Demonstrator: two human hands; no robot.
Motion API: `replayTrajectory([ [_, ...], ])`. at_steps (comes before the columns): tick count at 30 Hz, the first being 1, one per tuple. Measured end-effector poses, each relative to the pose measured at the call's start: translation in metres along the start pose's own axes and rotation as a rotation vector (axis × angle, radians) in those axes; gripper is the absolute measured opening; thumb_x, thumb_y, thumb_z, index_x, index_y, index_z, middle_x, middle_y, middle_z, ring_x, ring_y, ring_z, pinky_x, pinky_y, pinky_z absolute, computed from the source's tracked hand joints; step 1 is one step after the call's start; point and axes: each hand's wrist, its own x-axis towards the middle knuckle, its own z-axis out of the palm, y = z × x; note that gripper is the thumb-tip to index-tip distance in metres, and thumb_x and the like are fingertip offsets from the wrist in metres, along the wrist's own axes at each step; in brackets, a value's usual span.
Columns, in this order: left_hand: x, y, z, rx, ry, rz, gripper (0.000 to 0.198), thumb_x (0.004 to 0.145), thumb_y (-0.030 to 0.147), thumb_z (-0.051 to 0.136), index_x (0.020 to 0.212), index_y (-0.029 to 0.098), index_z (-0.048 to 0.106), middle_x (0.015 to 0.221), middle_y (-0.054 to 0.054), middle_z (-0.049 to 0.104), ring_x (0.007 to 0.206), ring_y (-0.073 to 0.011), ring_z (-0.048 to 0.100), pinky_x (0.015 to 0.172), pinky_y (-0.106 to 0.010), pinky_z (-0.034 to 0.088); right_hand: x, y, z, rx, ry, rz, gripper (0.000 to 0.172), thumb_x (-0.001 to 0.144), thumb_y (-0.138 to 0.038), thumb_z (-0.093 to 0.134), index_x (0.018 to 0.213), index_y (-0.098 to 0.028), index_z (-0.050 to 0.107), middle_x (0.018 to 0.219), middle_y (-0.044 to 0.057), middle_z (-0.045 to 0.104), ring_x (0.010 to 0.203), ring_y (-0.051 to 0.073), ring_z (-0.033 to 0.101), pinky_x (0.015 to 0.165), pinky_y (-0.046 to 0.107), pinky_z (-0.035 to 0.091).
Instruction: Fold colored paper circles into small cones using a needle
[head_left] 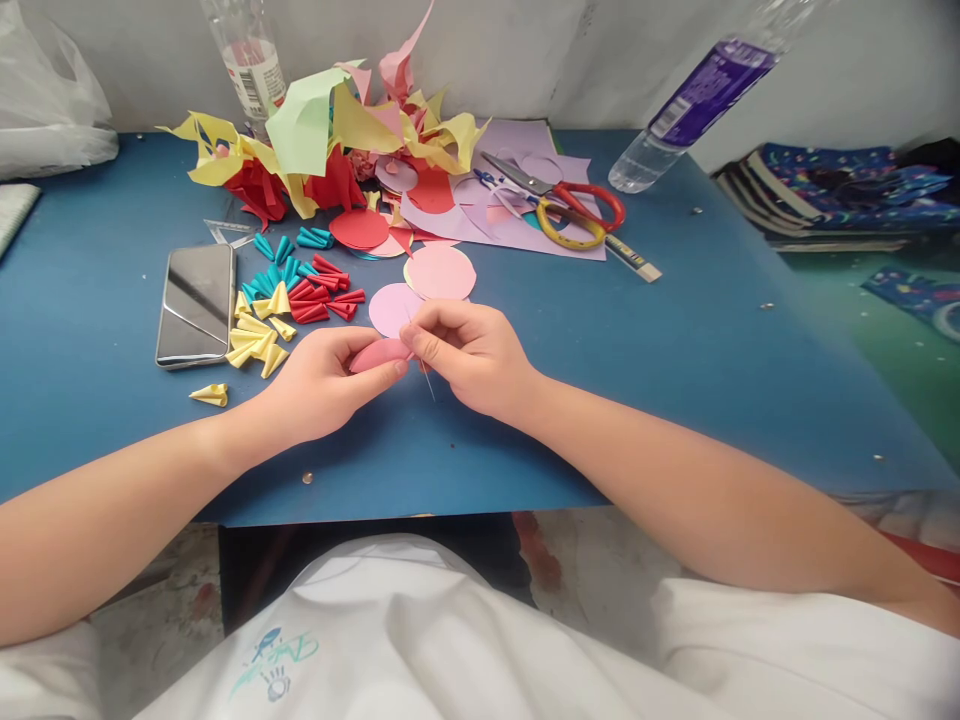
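My left hand (330, 375) pinches a pink paper circle (379, 353) that is bent, between thumb and fingers. The fingers of my right hand (472, 350) are closed at that paper's right end. A thin, straight, needle-like piece (428, 382) sticks out below my right fingertips; its exact kind is too fine to tell. Just beyond my hands lie a lilac paper circle (394, 308) and a light pink paper circle (441, 272). Left of them are small rolled paper cones in yellow (255, 340), red (319, 292) and teal (281, 272).
A phone (196, 305) lies at the left on the blue table (675, 350). Paper scraps (322, 130) are heaped at the back beside a bottle (251, 75). Red-and-yellow-handled scissors (574, 215) and a cutter (634, 258) rest near another bottle (694, 100), purple-labelled and tilted.
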Motion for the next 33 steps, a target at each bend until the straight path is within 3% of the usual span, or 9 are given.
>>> replayTrajectory([
  [5,0.000,0.000,0.000,0.008,0.002,-0.003,0.048,0.093,0.056,0.072,0.067,0.027,0.043,0.067,0.006,0.038,0.064,-0.0110,0.034,0.056,-0.029,0.028,0.000,-0.002,0.000,-0.023,-0.006,0.019,0.069,0.100,-0.089,0.092,0.086,-0.026,0.068,0.078,0.000,0.065,0.073,0.019,0.057,0.070,0.037,0.050],
  [18,-0.001,-0.001,0.002,0.040,-0.015,0.016,0.048,0.095,0.057,0.070,0.068,0.027,0.045,0.066,0.005,0.040,0.064,-0.0116,0.035,0.056,-0.029,0.029,0.000,-0.002,0.003,0.007,0.008,0.078,0.050,0.098,-0.069,0.096,0.081,-0.030,0.069,0.078,0.003,0.064,0.073,0.023,0.057,0.071,0.043,0.048],
  [27,-0.001,-0.011,0.004,0.176,-0.102,0.240,0.041,0.104,0.039,0.064,0.073,0.026,0.040,0.067,0.007,0.040,0.063,-0.0125,0.035,0.061,-0.031,0.030,0.000,-0.004,0.001,-0.011,-0.107,0.091,0.055,0.103,-0.074,0.093,0.086,-0.026,0.071,0.082,0.003,0.069,0.078,0.023,0.059,0.075,0.043,0.048],
  [33,-0.005,-0.011,0.004,0.275,-0.209,0.364,0.042,0.111,0.034,0.064,0.075,0.026,0.045,0.071,0.002,0.058,0.065,-0.0165,0.052,0.065,-0.032,0.041,0.002,-0.002,0.002,-0.025,-0.171,0.091,0.053,0.104,-0.070,0.093,0.083,-0.026,0.070,0.079,0.001,0.067,0.074,0.021,0.056,0.070,0.042,0.046],
])
